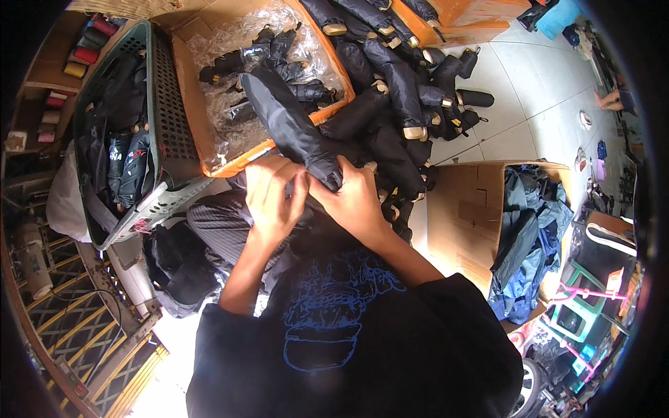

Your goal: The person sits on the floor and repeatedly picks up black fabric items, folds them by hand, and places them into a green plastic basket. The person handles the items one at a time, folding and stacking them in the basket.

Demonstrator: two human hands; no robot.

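The black cloth-covered bundle (287, 118) is held at a slant, its far end over the orange-edged box (244, 159) and its near end just outside that box's near side. The near end is caught between thumb and fingers of the right hand (355, 202), which is closed on it. The left hand (274, 202) is curled close beside, thumb and fingertips brought together; whether cloth is pinched there cannot be told. For a neat end, the tip should probably be steadied by the right hand while slack is smoothed evenly by the left, without twisting. Snagging on the clear plastic wrap (223, 97) inside the box should be avoided.
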